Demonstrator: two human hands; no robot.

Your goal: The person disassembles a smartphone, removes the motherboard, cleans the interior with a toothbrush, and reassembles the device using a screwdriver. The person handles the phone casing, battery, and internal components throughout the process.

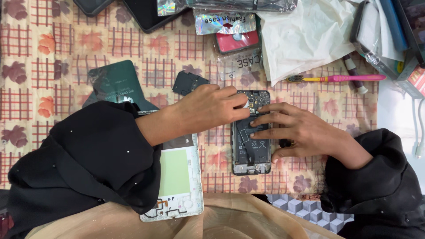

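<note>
Opened phone [251,152] lies flat on worktop [66,48], back cover off. Left hand [208,108] pinches at its top edge, possibly a small part. Right hand [299,130] presses open fingers on the battery.

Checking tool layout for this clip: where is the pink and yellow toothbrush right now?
In the head view, the toothbrush lies flat at upper right on the patterned tablecloth, just below the crumpled white plastic bag and beyond the right hand.
</note>
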